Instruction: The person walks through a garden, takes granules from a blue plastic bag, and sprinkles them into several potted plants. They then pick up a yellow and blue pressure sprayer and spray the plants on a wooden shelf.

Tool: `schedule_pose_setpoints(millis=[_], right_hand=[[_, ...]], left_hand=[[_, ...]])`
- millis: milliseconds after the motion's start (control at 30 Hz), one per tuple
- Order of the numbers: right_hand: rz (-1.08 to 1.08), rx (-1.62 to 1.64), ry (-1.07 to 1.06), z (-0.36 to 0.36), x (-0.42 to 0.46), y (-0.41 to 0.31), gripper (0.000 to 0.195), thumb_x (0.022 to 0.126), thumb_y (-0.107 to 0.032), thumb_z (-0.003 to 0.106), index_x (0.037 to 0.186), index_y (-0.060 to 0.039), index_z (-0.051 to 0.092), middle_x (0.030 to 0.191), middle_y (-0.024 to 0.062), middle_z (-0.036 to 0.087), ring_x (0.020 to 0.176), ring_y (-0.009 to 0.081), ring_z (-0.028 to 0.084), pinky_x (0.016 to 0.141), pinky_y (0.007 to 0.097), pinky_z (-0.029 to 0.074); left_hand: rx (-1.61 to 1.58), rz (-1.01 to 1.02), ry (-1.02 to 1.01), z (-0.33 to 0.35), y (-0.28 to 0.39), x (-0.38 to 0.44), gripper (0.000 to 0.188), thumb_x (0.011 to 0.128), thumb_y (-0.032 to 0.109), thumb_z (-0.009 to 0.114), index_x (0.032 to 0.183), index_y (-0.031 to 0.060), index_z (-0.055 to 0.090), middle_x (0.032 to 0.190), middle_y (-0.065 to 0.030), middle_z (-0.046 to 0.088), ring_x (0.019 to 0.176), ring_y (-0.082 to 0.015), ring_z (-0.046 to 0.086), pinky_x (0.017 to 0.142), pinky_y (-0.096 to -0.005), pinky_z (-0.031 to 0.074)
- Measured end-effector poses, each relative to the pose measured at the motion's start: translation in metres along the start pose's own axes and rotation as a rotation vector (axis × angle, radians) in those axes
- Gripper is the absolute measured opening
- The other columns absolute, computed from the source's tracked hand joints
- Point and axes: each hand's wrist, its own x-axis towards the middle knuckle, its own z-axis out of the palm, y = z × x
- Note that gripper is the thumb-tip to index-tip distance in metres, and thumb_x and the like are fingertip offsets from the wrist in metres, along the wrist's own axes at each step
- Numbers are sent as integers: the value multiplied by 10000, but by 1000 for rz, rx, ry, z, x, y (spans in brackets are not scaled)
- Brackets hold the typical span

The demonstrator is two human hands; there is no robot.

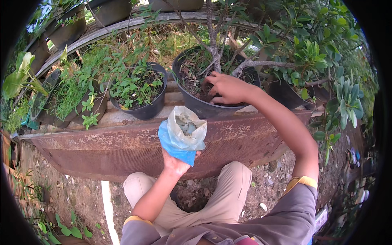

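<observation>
My left hand (177, 160) holds up a plastic bag (186, 128), whitish at its rolled-down rim and blue outside. The bag's mouth faces up, with some dirt on its inner walls; how much lies at the bottom cannot be told. My right hand (225, 88) reaches into a large black plastic pot (203, 108), its fingers bent down at the soil (196, 87) beside the trunk of a small tree (216, 58). The fingertips are partly hidden, and whether they hold soil does not show.
A smaller black pot (147, 113) with leafy plants stands to the left on the rusty metal ledge (122, 137). More planters (92, 104) are further left. Leafy branches (318, 58) spread at the right, over another black pot (283, 95). A weathered rail (128, 29) runs behind.
</observation>
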Motion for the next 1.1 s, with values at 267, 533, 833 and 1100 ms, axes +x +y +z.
schedule_pose_setpoints(millis=[267,533,833,1100], right_hand=[[60,397,329,-33,4,-85,153,796,-118,668,901,-9,691,840,145,632,799,335,631,746,413,510],[-52,269,120,21,21,-125,142,712,-53,631,841,-10,670,810,152,628,766,328,659,648,407,543],[18,62,168,34,17,-139,141,691,-49,621,823,-12,652,810,142,609,752,309,659,642,397,556],[-11,76,233,42,14,-132,129,677,-61,626,790,-2,647,811,144,609,790,304,655,667,390,552]], left_hand=[[95,59,0,-3,2,-1,771,797,735,491,1412,290,358,1404,-43,438,1174,-293,532,761,-483,554],[342,85,228,10,-6,9,734,857,727,395,1424,265,335,1405,-24,434,1243,-257,492,861,-499,532],[391,152,263,20,-17,14,811,815,737,457,1432,226,332,1464,-7,386,1340,-230,394,1089,-462,360],[479,158,239,13,-16,13,826,793,753,474,1432,250,330,1466,-2,378,1340,-230,389,1056,-488,387]])
